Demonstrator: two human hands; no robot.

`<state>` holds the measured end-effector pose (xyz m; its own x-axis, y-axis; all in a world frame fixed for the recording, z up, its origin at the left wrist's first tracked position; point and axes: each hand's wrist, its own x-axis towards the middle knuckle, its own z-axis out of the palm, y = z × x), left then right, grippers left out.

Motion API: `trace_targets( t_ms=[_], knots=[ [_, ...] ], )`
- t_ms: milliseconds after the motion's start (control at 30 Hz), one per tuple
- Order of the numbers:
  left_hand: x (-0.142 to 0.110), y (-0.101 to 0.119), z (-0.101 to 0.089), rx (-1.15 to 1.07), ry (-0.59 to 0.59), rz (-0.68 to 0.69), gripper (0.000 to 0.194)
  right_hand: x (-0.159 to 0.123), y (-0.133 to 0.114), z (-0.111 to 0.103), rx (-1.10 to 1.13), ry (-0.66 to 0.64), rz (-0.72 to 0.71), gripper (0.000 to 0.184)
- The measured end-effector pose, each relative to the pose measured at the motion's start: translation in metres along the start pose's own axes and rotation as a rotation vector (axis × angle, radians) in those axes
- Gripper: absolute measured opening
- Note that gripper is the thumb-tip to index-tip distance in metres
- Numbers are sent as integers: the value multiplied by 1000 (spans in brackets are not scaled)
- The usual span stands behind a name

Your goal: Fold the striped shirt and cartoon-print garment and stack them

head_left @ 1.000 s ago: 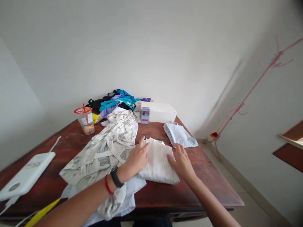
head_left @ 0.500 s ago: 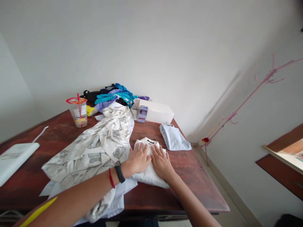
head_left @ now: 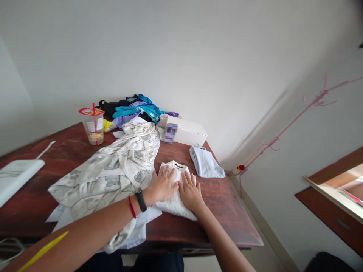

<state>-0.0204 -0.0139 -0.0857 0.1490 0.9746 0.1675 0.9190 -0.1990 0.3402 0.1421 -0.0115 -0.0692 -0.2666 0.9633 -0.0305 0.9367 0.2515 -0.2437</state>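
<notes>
Under both my palms lies a folded white ribbed shirt [head_left: 176, 206], its collar and dark label facing away from me. My left hand [head_left: 163, 186] rests flat on its left half, fingers stretched out; a black band and a red string circle that wrist. On the right half my right hand [head_left: 190, 192] is flat too, fingers extended. Left of the shirt, a rumpled cream garment with grey bear prints [head_left: 113, 173] spreads over the table, white cloth showing beneath it. A folded pale blue garment [head_left: 207, 162] sits beyond my right hand.
A dark red wooden table [head_left: 227, 211] carries everything. Toward the back are a plastic cup with a red straw [head_left: 95, 128], a heap of blue and purple clothes [head_left: 138, 109] and a white box [head_left: 187, 130]. A white device [head_left: 19, 175] lies left; a pink coat rack [head_left: 273, 141] stands right.
The view has shifted slightly, so things on the table appear a little higher. Both hands stay flat on the folded shirt, with hardly any change in their placement.
</notes>
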Motion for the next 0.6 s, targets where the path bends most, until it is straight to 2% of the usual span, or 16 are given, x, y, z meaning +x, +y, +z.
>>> trace_targets(
  t_ms=[100, 233, 367, 467, 600],
  knots=[
    [0, -2, 1, -4, 0, -17, 68, 0, 0, 1, 1, 8, -1, 62],
    [4, -6, 3, 4, 80, -66, 68, 0, 3, 4, 23, 54, -9, 60],
    [9, -10, 0, -3, 60, -81, 72, 3, 14, 10, 170, 195, -95, 52],
    [13, -12, -5, -75, 42, -75, 71, 6, 25, 11, 346, 353, -153, 41],
    [16, -15, -19, -153, 90, -51, 59, 12, 37, 8, 501, 508, -171, 33]
  ],
)
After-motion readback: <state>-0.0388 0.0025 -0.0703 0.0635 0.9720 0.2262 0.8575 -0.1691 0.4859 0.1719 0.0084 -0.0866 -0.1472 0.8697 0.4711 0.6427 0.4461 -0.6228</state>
